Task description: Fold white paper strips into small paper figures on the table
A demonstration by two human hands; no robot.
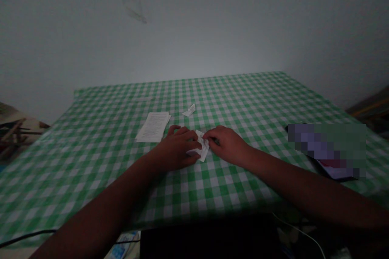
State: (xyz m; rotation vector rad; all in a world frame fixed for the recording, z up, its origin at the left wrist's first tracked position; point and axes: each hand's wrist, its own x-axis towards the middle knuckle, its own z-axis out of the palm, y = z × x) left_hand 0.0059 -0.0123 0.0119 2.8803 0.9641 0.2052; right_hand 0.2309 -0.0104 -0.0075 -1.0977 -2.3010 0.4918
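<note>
In the middle of the table I have a small printed paper [203, 154], which looks folded. My left hand [180, 149] lies over its left part, thumb and fingers bent against it and partly hiding it. At the right edge, my right hand [225, 143] pinches the paper between thumb and fingertips. Left of my left hand lies a flat stack of printed sheets [153, 126]. Beyond both hands sits a small folded paper piece [189, 110], one part of it sticking up.
A green and white checkered cloth [243, 101] covers the table, which meets a pale wall [212, 28]. To the right lies a dark, flat device [328, 162], partly blurred out. Cables [27, 236] show near the front edge.
</note>
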